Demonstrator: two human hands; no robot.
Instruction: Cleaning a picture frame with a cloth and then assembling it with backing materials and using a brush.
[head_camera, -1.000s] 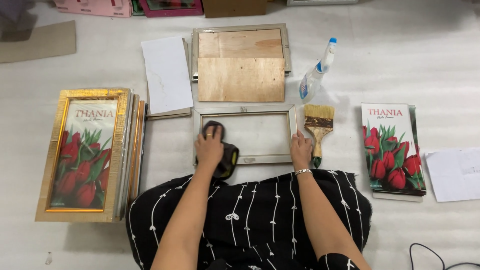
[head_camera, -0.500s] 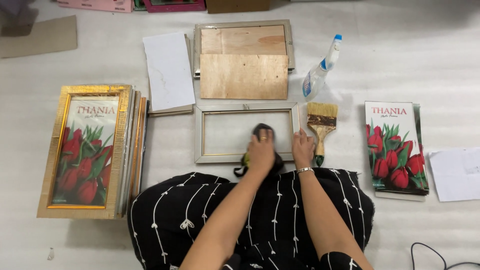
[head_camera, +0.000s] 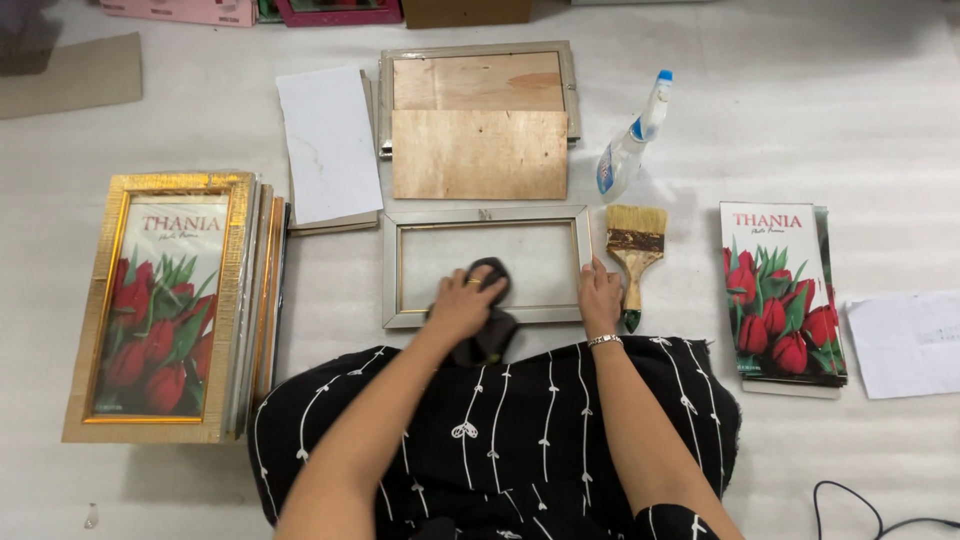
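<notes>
Left fingers (head_camera: 470, 285) bunched down on the dark cloth (head_camera: 490, 300) — slid back toward the middle of the silver frame (head_camera: 487, 215) from its right end. Right hand (head_camera: 600, 297) flat, pinning the right rail. Wiping the glass, pass after pass; paintbrush (head_camera: 634, 250) idle just beside.

left hand (head_camera: 462, 303) covers most of dark cloth (head_camera: 490, 318); cloth's lower end lost against black dress (head_camera: 520, 420). lower frame (head_camera: 487, 266) rail partly under hand and cloth. right hand (head_camera: 600, 297) hides frame's lower right corner. brush (head_camera: 635, 255) handle tip partly behind that hand. both forearms cut by bottom edge. cable (head_camera: 870, 510) runs off bottom right. pink boxes (head_camera: 190, 10) cut by top edge. stacked frames (head_camera: 262, 290) under gold one show edges only. paper (head_camera: 910, 343) cut by right edge.
</notes>
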